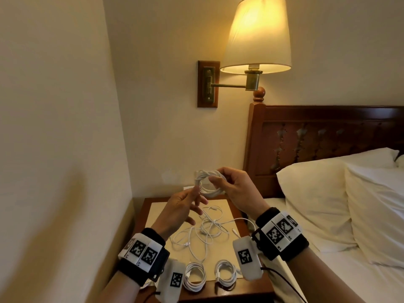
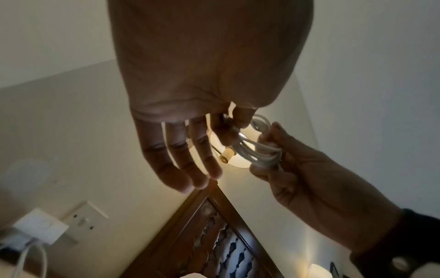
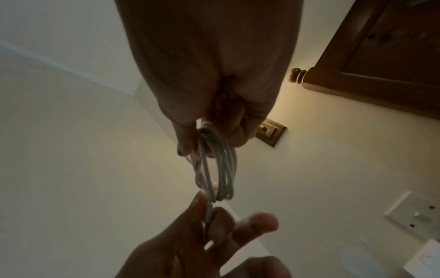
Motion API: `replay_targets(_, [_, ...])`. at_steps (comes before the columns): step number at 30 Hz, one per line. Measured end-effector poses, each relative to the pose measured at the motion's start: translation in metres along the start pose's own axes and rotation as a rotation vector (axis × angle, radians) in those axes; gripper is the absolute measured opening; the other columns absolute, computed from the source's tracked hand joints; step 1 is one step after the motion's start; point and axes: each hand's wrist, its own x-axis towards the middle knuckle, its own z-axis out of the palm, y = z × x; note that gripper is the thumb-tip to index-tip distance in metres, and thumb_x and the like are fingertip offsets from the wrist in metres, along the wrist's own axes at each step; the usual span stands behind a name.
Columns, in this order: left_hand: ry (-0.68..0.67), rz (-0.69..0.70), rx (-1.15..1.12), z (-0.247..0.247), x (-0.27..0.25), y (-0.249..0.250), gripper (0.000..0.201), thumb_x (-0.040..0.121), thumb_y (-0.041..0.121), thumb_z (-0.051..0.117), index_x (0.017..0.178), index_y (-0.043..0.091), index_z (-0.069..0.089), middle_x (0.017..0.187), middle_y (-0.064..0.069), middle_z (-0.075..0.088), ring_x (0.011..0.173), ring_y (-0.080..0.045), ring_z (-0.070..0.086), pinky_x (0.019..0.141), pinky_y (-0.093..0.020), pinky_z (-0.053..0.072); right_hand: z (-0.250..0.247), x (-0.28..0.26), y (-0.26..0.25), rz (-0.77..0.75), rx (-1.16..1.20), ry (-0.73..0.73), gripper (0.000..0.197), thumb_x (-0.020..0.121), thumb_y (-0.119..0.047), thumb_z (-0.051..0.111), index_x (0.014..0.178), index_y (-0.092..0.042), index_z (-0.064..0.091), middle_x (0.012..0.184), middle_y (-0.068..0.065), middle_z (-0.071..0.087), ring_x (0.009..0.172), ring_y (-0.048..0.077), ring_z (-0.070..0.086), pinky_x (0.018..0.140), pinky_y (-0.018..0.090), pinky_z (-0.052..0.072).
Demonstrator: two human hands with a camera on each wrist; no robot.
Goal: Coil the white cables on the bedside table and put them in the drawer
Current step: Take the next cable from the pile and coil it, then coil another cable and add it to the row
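Both hands are raised above the bedside table (image 1: 218,291). My right hand (image 1: 218,180) grips a coil of white cable (image 1: 208,194), which the wrist views show as several loops (image 3: 221,165) (image 2: 264,156). My left hand (image 1: 195,193) pinches the coil's loose tail between thumb and forefinger (image 3: 207,216), its other fingers spread. On the table lies a tangle of loose white cables (image 1: 207,232). Two coiled white cables (image 1: 194,276) (image 1: 225,273) sit at the front edge. No drawer is in view.
A lit wall lamp (image 1: 258,36) hangs above the table. The wooden headboard (image 1: 317,138) and the bed with white pillows (image 1: 317,204) stand to the right, and a wall closes the left side. A white charger (image 2: 40,227) is plugged into a wall socket.
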Motion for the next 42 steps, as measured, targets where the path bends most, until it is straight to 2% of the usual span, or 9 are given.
replay_targets(4, [0.026, 0.017, -0.103, 0.003, -0.006, -0.01, 0.024, 0.098, 0.028, 0.054, 0.115, 0.017, 0.066, 0.104, -0.004, 0.068, 0.068, -0.014, 0.054, 0.054, -0.027, 0.039, 0.009, -0.011, 0.011, 0.061, 0.092, 0.004, 0.02, 0.097, -0.022, 0.056, 0.083, -0.01, 0.065, 0.065, -0.001, 0.052, 0.049, 0.002, 0.044, 0.045, 0.018, 0.035])
replay_targets(9, [0.09, -0.116, -0.361, 0.02, -0.012, -0.022, 0.02, 0.096, 0.013, 0.056, 0.106, 0.0, 0.067, 0.081, -0.005, 0.062, 0.057, -0.009, 0.043, 0.046, -0.021, 0.035, 0.012, -0.032, 0.04, 0.203, 0.108, 0.037, 0.032, 0.097, -0.031, 0.056, 0.092, -0.001, 0.068, 0.069, 0.004, 0.056, 0.055, 0.016, 0.041, 0.046, 0.024, 0.035])
replay_targets(14, [0.225, -0.216, -0.199, 0.052, -0.019, -0.063, 0.016, 0.092, 0.018, 0.064, 0.098, 0.005, 0.072, 0.077, -0.008, 0.07, 0.054, -0.01, 0.054, 0.045, -0.022, 0.046, 0.01, -0.076, 0.08, 0.405, 0.008, 0.029, 0.029, 0.097, -0.037, 0.055, 0.095, -0.014, 0.072, 0.089, 0.013, 0.066, 0.067, 0.014, 0.052, 0.055, 0.022, 0.045])
replay_targets(20, [0.095, -0.492, -0.13, 0.101, -0.033, -0.117, 0.014, 0.083, 0.015, 0.075, 0.088, 0.003, 0.077, 0.077, -0.013, 0.071, 0.05, -0.017, 0.061, 0.05, -0.028, 0.05, -0.003, -0.146, 0.129, 0.642, 0.044, 0.113, 0.027, 0.096, -0.032, 0.058, 0.085, -0.014, 0.075, 0.072, 0.0, 0.06, 0.059, 0.013, 0.049, 0.051, 0.024, 0.041])
replay_targets(26, [0.285, -0.69, -0.401, 0.155, -0.024, -0.149, 0.013, 0.081, 0.004, 0.074, 0.076, -0.007, 0.068, 0.067, -0.016, 0.063, 0.05, -0.022, 0.063, 0.05, -0.025, 0.055, -0.024, -0.217, 0.173, 0.789, -0.061, 0.3, 0.022, 0.094, -0.038, 0.06, 0.115, -0.031, 0.061, 0.109, -0.01, 0.065, 0.101, 0.008, 0.062, 0.091, 0.037, 0.055])
replay_targets(32, [0.453, -0.842, -0.619, 0.197, -0.008, -0.183, 0.013, 0.083, -0.002, 0.07, 0.086, -0.013, 0.063, 0.081, -0.021, 0.069, 0.064, -0.023, 0.069, 0.045, -0.023, 0.054, -0.017, -0.304, 0.19, 0.954, -0.237, -0.011, 0.01, 0.08, -0.028, 0.077, 0.087, -0.033, 0.071, 0.086, -0.015, 0.071, 0.079, -0.002, 0.064, 0.073, 0.007, 0.047])
replay_targets(35, [0.496, -0.893, -0.692, 0.209, -0.005, -0.202, 0.023, 0.074, 0.002, 0.078, 0.09, -0.011, 0.066, 0.088, -0.022, 0.072, 0.068, -0.023, 0.069, 0.051, -0.022, 0.054, -0.014, -0.33, 0.192, 0.904, -0.266, -0.022, 0.015, 0.075, -0.025, 0.079, 0.08, -0.035, 0.07, 0.082, -0.025, 0.069, 0.077, -0.001, 0.065, 0.074, 0.01, 0.047])
replay_targets(39, [0.389, -0.982, -0.82, 0.223, 0.012, -0.25, 0.012, 0.067, 0.039, 0.077, 0.063, 0.028, 0.073, 0.12, -0.019, 0.063, 0.108, -0.028, 0.063, 0.095, -0.033, 0.052, -0.014, -0.339, 0.194, 0.79, -0.283, -0.062, 0.026, 0.074, -0.027, 0.078, 0.085, -0.048, 0.067, 0.096, -0.026, 0.064, 0.085, 0.0, 0.064, 0.078, 0.013, 0.047])
replay_targets(42, [0.419, -0.887, -0.565, 0.219, 0.001, -0.221, 0.017, 0.088, 0.017, 0.068, 0.081, 0.003, 0.061, 0.093, -0.014, 0.066, 0.077, -0.022, 0.065, 0.069, -0.027, 0.058, -0.015, -0.342, 0.203, 0.759, -0.295, -0.072, 0.033, 0.074, -0.029, 0.079, 0.089, -0.054, 0.064, 0.098, -0.025, 0.063, 0.086, 0.0, 0.064, 0.079, 0.014, 0.048])
